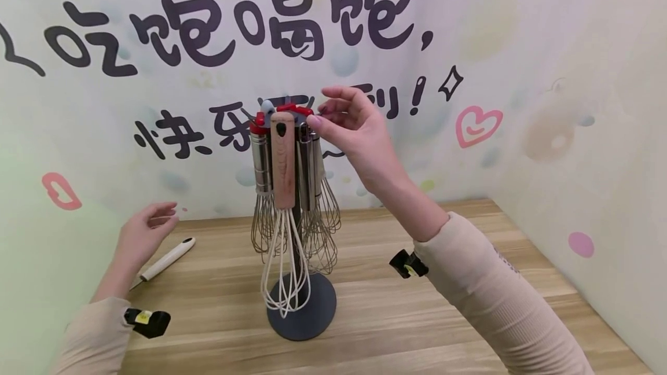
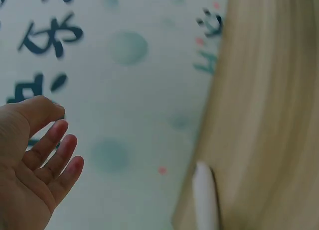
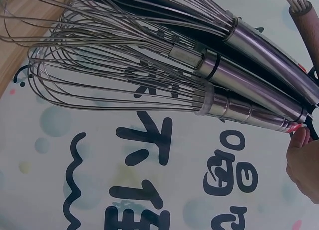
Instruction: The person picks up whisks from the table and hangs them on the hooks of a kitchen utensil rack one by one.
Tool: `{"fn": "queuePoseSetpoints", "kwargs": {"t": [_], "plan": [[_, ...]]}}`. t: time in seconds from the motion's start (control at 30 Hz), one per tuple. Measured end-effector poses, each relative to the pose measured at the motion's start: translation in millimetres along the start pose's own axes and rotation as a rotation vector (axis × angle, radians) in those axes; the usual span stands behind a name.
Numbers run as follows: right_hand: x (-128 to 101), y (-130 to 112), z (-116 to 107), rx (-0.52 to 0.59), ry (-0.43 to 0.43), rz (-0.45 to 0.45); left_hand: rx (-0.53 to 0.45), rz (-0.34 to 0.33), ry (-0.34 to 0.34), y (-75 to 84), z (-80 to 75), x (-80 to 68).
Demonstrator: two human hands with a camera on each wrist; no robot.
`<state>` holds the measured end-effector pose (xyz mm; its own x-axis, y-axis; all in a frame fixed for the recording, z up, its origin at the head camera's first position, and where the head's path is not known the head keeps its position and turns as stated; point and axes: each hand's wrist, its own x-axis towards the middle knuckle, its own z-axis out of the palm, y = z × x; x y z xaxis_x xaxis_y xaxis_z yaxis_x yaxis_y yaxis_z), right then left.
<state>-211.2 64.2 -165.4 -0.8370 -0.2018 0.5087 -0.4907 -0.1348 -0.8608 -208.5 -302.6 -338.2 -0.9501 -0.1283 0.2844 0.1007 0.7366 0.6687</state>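
My right hand (image 1: 359, 132) is at the top of a dark rotating stand (image 1: 323, 317) hung with several whisks. Its thumb and fingers curve about the rim beside a steel whisk handle. In the right wrist view, fingertips of that hand (image 3: 304, 163) touch the red end of a steel whisk (image 3: 249, 111); whether they pinch it is hidden. Facing me hangs a whisk with a wooden handle (image 1: 283, 161) and pale wires. Loosely bent and holding nothing, my left hand (image 1: 143, 233) hovers above a white-handled utensil (image 1: 169, 258), whose far end is hidden.
The stand rests on a wood-grain table (image 1: 396, 328). Behind it rises a pale wall covering (image 1: 521, 33) with black lettering, and side panels border the table left and right. Another steel whisk (image 1: 262, 161) hangs at the stand's left.
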Motion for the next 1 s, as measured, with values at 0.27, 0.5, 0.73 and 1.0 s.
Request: {"fn": "queuePoseSetpoints", "kwargs": {"t": [0.27,0.5,0.73,1.0], "plan": [[0.2,-0.9,1.0,-0.011,-0.008,0.005,0.129,-0.118,-0.073,-64.2,2.9,-17.0],[0.7,-0.4,1.4,-0.009,-0.005,-0.004,0.189,-0.123,-0.068,-98.2,4.5,-27.5],[0.9,0.5,1.1,-0.010,-0.016,-0.013,0.168,-0.184,-0.091,-115.6,8.9,-35.7],[1.1,1.1,0.5,-0.012,-0.020,-0.013,0.148,-0.275,-0.129,-122.1,13.6,-36.4]]}}
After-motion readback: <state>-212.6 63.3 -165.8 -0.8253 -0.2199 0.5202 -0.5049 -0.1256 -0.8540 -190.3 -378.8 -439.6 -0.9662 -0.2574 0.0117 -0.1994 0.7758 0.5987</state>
